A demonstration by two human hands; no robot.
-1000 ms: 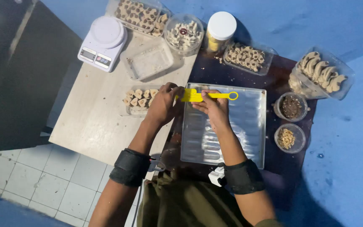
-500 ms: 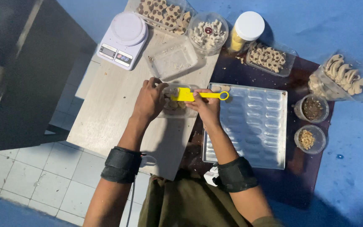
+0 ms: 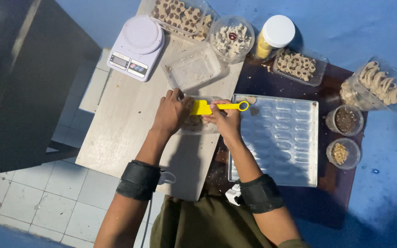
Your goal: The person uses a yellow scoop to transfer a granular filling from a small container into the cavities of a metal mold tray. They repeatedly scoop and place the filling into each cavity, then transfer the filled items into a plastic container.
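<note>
My left hand (image 3: 172,111) rests on a small clear plastic box of cookies (image 3: 197,125) on the pale wooden table (image 3: 120,124), steadying it. Beside it, my right hand (image 3: 225,120) grips a yellow plastic scraper (image 3: 217,107) by its handle, the flat blade lying over the box. Just right of my hands sits a clear mould tray (image 3: 281,138) with rows of oval cavities; two cavities near its top left corner hold dough.
A white kitchen scale (image 3: 136,47) and an empty clear tub (image 3: 193,68) stand behind the hands. Cookie containers (image 3: 180,13), a round bowl (image 3: 231,37), a white-lidded jar (image 3: 274,36), another cookie tray (image 3: 299,66) and two small topping cups (image 3: 344,120) ring the mould tray.
The view has shifted, so the table sits lower and further right. Both hands have kept on the cookie box and the yellow scraper throughout.
</note>
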